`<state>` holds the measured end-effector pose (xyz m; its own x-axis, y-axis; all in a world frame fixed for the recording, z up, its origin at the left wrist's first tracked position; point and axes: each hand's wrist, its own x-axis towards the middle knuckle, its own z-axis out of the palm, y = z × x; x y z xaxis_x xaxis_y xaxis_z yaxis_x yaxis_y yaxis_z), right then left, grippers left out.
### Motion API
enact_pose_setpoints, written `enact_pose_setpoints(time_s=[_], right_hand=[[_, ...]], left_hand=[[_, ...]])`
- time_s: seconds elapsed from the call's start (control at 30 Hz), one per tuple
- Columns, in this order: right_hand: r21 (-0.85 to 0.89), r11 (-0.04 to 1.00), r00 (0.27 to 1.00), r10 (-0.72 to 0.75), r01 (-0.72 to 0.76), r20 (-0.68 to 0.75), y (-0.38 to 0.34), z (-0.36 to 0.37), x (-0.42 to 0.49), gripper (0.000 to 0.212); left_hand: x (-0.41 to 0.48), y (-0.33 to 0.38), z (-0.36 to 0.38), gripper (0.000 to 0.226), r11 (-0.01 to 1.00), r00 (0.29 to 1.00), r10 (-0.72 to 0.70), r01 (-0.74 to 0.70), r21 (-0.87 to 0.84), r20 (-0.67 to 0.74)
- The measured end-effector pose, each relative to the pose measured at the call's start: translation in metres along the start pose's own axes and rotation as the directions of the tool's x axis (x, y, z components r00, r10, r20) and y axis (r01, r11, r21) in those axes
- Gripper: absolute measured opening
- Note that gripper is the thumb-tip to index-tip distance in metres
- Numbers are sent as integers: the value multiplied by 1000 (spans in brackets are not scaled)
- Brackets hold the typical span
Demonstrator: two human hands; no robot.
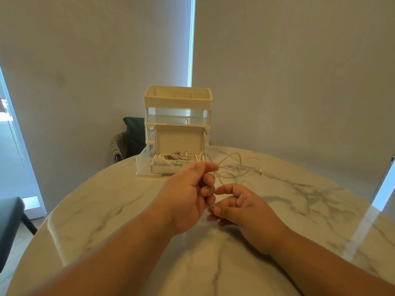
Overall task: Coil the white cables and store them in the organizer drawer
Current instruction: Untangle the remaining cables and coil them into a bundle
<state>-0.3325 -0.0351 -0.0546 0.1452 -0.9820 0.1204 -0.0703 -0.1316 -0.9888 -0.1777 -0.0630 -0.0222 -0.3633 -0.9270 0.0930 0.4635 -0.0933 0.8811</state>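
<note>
— What's nearest, at the bottom of the frame?

— Two bare forearms reaching up over a marble table. The left hand is at the centre with its fingers curled inward and the thumb laid across the top. The right hand is just beside it, lower right, with its fingers loosely bent, a gap between thumb and fingers, and nothing visible in it.

— Is the left hand gripping anything?

— I can't tell. A strand of the loose white cable runs down to its fingertips, but blur hides whether it is pinched.

— Where is the rest of that cable?

— It sprawls uncoiled on the table just above and right of the hands, beside the drawer.

— And the drawer?

— The clear bottom drawer of the organizer is pulled out, above the left hand. In it sits a small cardboard box with its lid up, and inside that is a bundle of coiled white cables.

— Farther back?

— A dark chair back is left of the organizer, past the table edge. A dark seat is at the frame's left edge. Pale blinds fill the top.
</note>
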Motion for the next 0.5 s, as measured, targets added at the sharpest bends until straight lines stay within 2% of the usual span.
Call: enact_pose_setpoints(time_s=[0.03, 0.1, 0.2, 0.27, 0.33, 0.4, 0.5], right_hand=[[-25, 999, 1000, -28, 28, -4, 0, -1, -1, 33], [-78, 988, 985, -142, 134, -100, -4, -6, -2, 28], [-283, 916, 889, -362, 284, -279, -12, -16, -4, 22], [-434, 848, 850, -447, 304, -278, -14, -18, -5, 27], [-531, 779, 845, -497, 334, -197, -11, -16, -4, 35], [-513, 783, 862, -485, 352, -149, -7, -13, 0, 34], [-410, 849, 878, -437, 332, -195, -5, -11, 5, 20]], left_hand=[[0, 0, -2, 29, 1000, 1000, -15, 14, 23, 11], [1, 1, -6, 27, 997, 997, -61, 58, 49, 53], [-1, 5, -5, 29, 984, 977, -162, 150, 92, 136], [-4, 7, -1, 29, 970, 954, -230, 207, 130, 192], [-7, 6, 3, 29, 956, 931, -279, 247, 156, 236], [-9, 3, 5, 32, 950, 909, -305, 268, 162, 283], [-10, 1, 6, 33, 947, 898, -312, 268, 174, 311]])
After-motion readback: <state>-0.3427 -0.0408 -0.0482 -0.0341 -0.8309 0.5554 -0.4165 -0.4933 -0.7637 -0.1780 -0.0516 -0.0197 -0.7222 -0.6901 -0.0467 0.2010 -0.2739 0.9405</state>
